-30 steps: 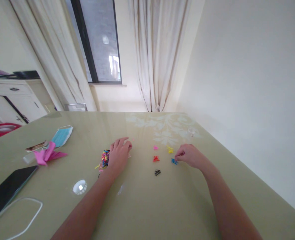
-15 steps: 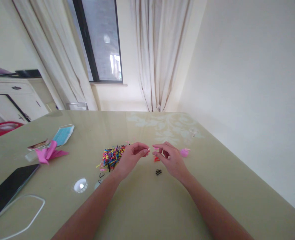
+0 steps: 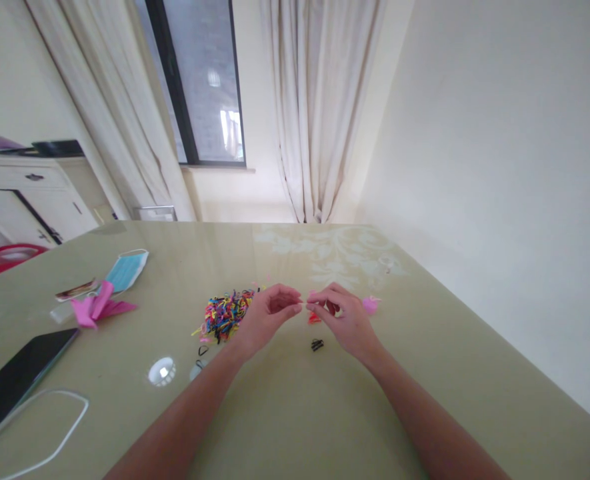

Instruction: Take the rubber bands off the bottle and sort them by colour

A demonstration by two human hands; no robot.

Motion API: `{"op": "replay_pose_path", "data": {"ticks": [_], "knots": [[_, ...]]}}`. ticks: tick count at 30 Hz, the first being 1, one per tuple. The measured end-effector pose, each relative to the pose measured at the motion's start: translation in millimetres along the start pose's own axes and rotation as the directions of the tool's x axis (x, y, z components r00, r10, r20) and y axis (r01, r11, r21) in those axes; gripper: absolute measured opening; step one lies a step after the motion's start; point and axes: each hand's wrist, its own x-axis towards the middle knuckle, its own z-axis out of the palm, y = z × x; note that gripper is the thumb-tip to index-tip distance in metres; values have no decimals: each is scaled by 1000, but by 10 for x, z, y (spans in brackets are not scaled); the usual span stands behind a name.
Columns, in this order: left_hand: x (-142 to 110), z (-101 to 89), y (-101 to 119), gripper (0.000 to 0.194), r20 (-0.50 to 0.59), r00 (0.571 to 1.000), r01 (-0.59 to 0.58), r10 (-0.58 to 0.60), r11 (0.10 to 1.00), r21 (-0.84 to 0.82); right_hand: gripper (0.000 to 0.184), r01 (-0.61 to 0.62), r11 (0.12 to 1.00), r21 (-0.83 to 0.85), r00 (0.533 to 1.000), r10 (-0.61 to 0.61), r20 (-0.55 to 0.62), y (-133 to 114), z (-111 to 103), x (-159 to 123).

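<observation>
My left hand (image 3: 271, 319) is raised over the table, its thumb and fingertips slightly apart. Facing it, my right hand (image 3: 343, 320) pinches a small pale thing (image 3: 303, 304), perhaps a rubber band, in the narrow gap between the hands. Behind and left of my left hand lies a heap of small coloured rubber bands (image 3: 223, 317), partly covered by that hand. Below the right fingertips is a small red-orange bunch of bands (image 3: 314, 319). Closer to me sits a little black bunch of bands (image 3: 317, 345). A round pink object (image 3: 370, 306) rests just beyond my right hand.
The glossy table (image 3: 295, 413) meets a white wall at the right. Toward the left lie a black phone-like device (image 3: 22, 370), a white cable (image 3: 77, 423), a pink folded-paper shape (image 3: 99, 307) and a blue face mask (image 3: 127, 270). A loose black band (image 3: 203, 350) lies below the heap.
My right thumb and finger have closed on the pale thing, which my left hand was pinching. My left fingertips have parted. Both hands are slightly closer together.
</observation>
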Motion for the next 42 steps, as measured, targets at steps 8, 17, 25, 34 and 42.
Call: {"op": "replay_pose_path", "data": {"ticks": [8,17,25,34,42], "knots": [[-44,-240,-145,18,-28,999,39,-43,277,960,16,-61,998,18,967,63,-246,192,-313,104],[-4,-276,-174,26,-32,995,53,-91,231,972,21,-154,933,-326,969,77,-236,550,-330,93],[-27,-280,-199,27,-98,992,111,-80,184,977,19,-9,783,-621,998,45,42,663,107,100],[21,-389,-230,28,-140,987,151,-79,154,977,26,48,762,-645,998,-12,60,638,64,37],[38,-434,-196,25,-204,976,152,76,434,888,20,39,855,-517,999,-39,11,487,110,-42]]}}
